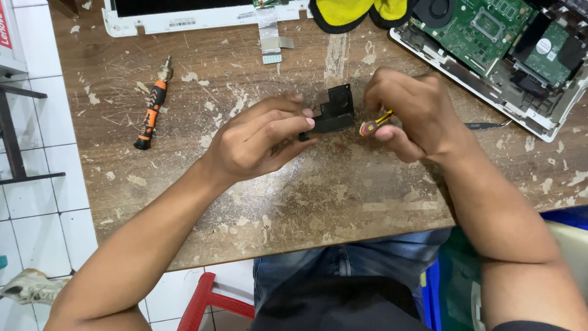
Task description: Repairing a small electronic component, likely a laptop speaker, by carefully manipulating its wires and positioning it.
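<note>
My left hand (263,138) pinches a small black plastic part (334,110), a boxy laptop component, just above the worn wooden table (294,196). My right hand (407,113) holds a small screwdriver with a yellow and red handle (375,122), its tip hidden behind the fingers near the black part. The two hands sit close together at the table's middle.
An orange and black screwdriver (151,110) lies at the left. An opened white laptop base with a green circuit board (496,37) sits at the back right. A white laptop lid (184,15) with a ribbon cable (269,43) and a yellow-black pad (355,12) lie along the back.
</note>
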